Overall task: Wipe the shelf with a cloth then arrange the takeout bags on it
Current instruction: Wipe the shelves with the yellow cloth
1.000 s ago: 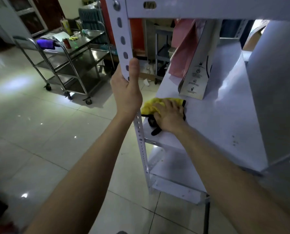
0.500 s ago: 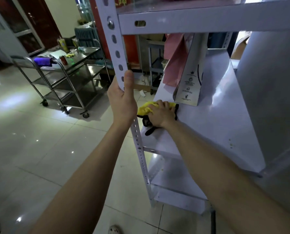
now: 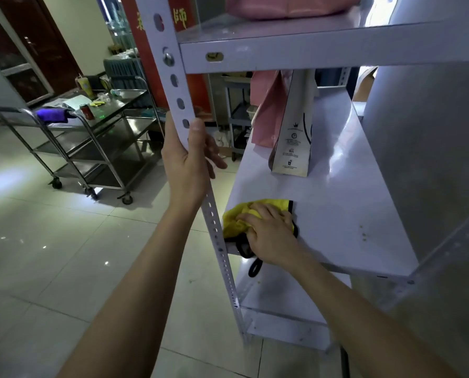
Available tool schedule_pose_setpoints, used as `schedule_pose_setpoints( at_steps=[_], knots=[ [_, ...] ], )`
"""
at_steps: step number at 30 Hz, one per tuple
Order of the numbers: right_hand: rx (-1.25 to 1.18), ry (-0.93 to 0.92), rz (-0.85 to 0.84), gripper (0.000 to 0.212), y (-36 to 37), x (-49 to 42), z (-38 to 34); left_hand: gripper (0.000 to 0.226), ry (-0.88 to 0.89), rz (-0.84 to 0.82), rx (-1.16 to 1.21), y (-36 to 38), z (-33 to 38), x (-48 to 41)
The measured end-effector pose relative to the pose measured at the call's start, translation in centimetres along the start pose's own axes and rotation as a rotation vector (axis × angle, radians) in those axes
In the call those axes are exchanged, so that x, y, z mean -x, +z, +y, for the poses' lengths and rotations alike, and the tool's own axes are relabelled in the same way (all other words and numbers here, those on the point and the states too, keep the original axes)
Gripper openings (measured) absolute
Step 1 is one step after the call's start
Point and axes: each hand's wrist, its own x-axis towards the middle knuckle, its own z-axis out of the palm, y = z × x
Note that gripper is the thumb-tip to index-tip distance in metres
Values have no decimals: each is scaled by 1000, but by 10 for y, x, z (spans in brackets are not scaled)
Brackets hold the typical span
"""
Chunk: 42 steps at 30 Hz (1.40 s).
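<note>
Far left of both hands: steel cart (image 3: 91, 148) on castors, with a purple rag (image 3: 50, 115) draped over its handle. It is well apart from the rack.

Left hand (image 3: 187, 162): clamped on the rack's upright post (image 3: 173, 77). The thumb runs up the front face and the fingers are wrapped round the back edge. The grip sits above the level of the working shelf.

Cloth (image 3: 236, 222): yellow with black edging, bunched rather than laid flat. A black loop hangs off the shelf's front edge below it. The cloth lies under my right hand and pokes out to that hand's left, almost against the post. It sits below the left-hand grip, at the near left corner of the shelf (image 3: 350, 214).

Right hand (image 3: 271, 236): palm down on the cloth with the fingers laid over it, pressing it onto the board. As far as I can see they are not curled round it.

Beyond the right hand, further back on the same shelf: white paper bag (image 3: 296, 132), upright, with small black print on its narrow side. A pink bag (image 3: 268, 115) stands against its left side, touching it. Both are well apart from the cloth.

Right of the hand: the shelf surface is white and glossy, with a few small specks near the front right.

Above the grip: upper shelf (image 3: 309, 55) carrying a second pink bag (image 3: 282, 6), cut off by the frame top.
</note>
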Motion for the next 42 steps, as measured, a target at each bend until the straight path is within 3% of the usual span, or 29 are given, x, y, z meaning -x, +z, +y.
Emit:
schedule_pose_setpoints(
  at_steps=[7,10,17,24,27,30,36,39,42],
  knots=[
    [22,133,-145,49,-15,-105,-17,53,55,65,-123,2,3,3],
    [29,101,-117,48,-14,-78,-17,49,63,69,-131,2,5,5],
    [-38,-33,42,49,-4,27,2,69,53,78,-69,3,-2,5],
    [-28,119,-162,50,-17,-105,-8,76,95,83,-108,3,-7,4],
    [15,145,-167,49,-17,-133,-11,55,89,105,-144,5,-5,5],
    [33,124,-134,47,-14,-121,-13,41,110,101,-162,5,-2,5],
    [28,9,3,48,-6,-19,-13,53,141,112,-237,2,-8,3],
    [31,19,2,47,-15,11,-7,52,290,273,-482,2,-9,7],
    [28,58,-23,50,-26,31,2,46,721,422,-657,9,-13,30]
  ],
)
